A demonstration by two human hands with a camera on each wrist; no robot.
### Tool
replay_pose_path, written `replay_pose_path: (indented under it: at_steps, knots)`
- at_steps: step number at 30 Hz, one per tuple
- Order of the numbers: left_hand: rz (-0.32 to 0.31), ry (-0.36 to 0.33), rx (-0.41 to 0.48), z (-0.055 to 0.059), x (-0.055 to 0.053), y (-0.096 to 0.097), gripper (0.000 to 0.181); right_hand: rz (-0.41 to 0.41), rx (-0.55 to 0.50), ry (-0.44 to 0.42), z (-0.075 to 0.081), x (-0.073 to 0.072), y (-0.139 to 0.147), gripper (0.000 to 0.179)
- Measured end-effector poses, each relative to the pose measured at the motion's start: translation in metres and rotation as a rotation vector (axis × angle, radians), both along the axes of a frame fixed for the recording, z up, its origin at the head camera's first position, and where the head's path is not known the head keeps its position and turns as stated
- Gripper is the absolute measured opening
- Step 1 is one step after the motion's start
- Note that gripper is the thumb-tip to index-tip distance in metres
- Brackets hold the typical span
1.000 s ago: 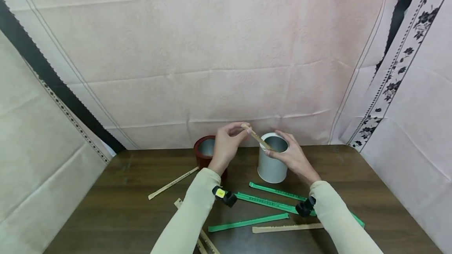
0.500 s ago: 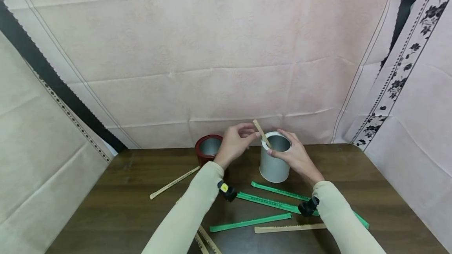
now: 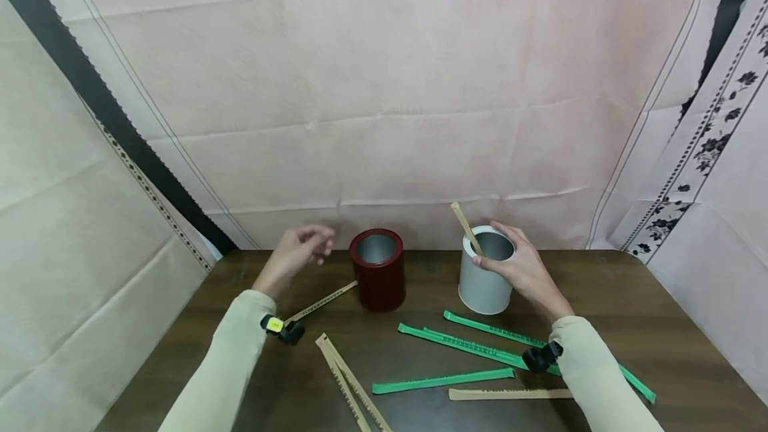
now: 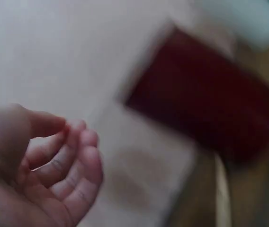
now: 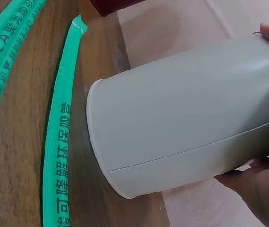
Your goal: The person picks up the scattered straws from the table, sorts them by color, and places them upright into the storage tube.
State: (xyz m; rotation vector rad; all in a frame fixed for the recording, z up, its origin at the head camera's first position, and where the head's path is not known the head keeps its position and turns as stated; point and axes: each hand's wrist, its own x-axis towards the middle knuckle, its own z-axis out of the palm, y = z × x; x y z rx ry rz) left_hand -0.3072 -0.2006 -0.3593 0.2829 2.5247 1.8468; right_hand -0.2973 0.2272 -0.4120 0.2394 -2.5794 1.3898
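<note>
Right hand (image 3: 522, 269) was gripping the grey can (image 3: 483, 289) by its rim near the table's (image 3: 431, 279) back edge, beige stick (image 3: 465, 224) poking up at the rim's left. Left hand (image 3: 300, 250) hung loosely curled, left of the red can (image 3: 382, 282) (cans well apart, decent gap between).

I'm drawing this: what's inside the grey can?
A tan packet pokes out of the grey can. The can's front covers its own bottom and the packet's lower end.
</note>
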Motion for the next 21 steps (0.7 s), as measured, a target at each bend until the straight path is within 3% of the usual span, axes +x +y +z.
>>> replay_pose_path:
  at_steps: [4, 8, 15, 21]
  knots:
    - [-0.077, -0.064, -0.251, -0.044, -0.006, -0.027, 0.025, 0.003, -0.002, 0.002, -0.004, 0.003, 0.000, 0.094]
    - [-0.143, -0.074, -0.457, -0.070, -0.008, -0.035, 0.021, 0.010, 0.002, 0.010, -0.006, 0.004, -0.003, 0.095]
    - [-0.028, -0.033, -0.624, -0.082, -0.009, -0.028, 0.008, 0.007, 0.000, 0.009, -0.002, 0.005, -0.008, 0.094]
    - [0.019, -0.032, -0.637, -0.084, 0.000, -0.016, 0.003, 0.007, -0.001, 0.019, 0.002, 0.005, -0.010, 0.095]
